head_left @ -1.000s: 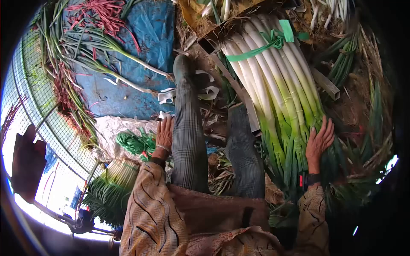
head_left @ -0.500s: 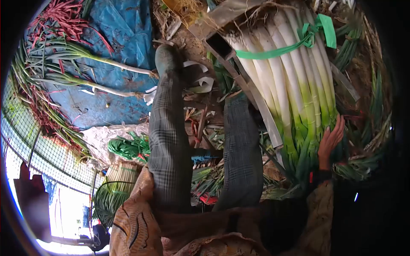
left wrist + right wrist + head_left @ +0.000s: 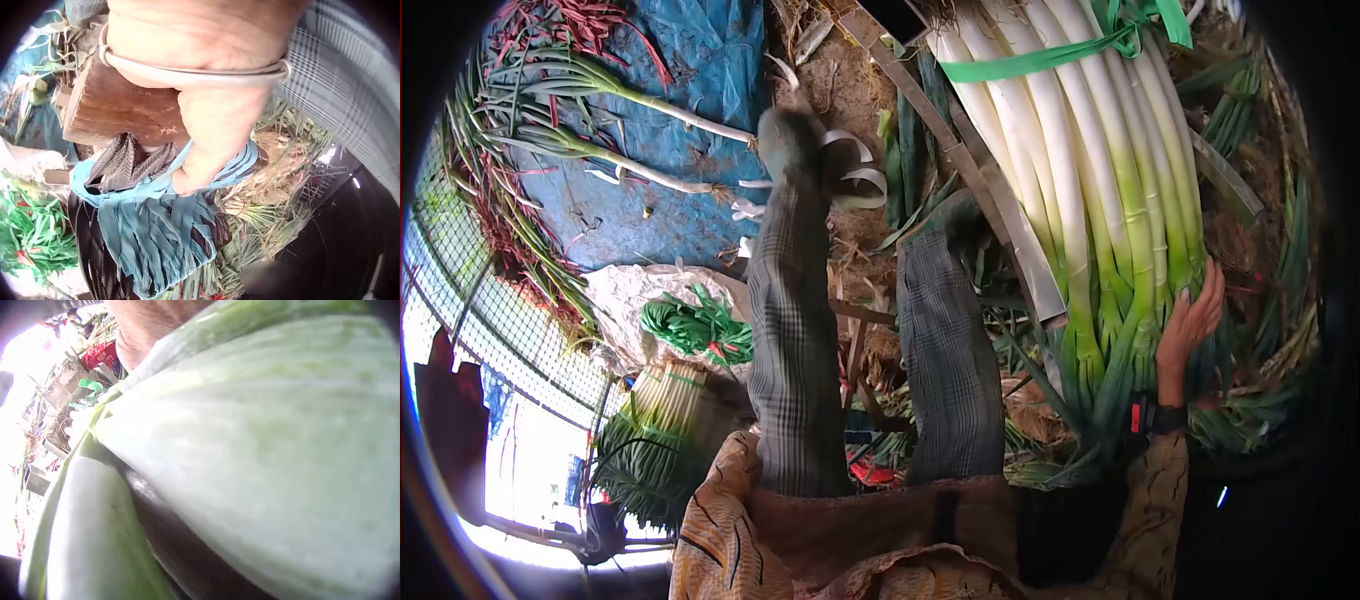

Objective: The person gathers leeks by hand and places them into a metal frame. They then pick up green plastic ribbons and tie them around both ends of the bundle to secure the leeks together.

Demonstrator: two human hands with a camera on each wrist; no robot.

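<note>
A thick bundle of leeks (image 3: 1055, 180), tied with a green band (image 3: 1040, 66), lies to the right of the legs. Against the right side of its green part rests my right hand (image 3: 1190, 325), fingers straight. Pale green leek leaves (image 3: 250, 437) fill most of the right wrist view. My left hand (image 3: 215, 119) is out of sight in the head view; in the left wrist view its thumb presses down on a band of blue strips (image 3: 156, 231), which it pinches, the other fingers being hidden. These strips hang beside a brown wooden block (image 3: 125, 109), along with black strips (image 3: 94, 250).
Metal bars (image 3: 1025, 245) flank the leek bundle. On the left, two loose leeks (image 3: 665, 112) lie on a blue tarp (image 3: 660, 235), with pink strips (image 3: 580, 18) at its far end. Green strips (image 3: 695, 325) and a bundle of green stalks (image 3: 665, 405) lie nearer.
My left hand, beside the left leg a second ago, has drawn back out of the head view. The right hand stays at the leeks, its fingers now closer together. The head view has shifted.
</note>
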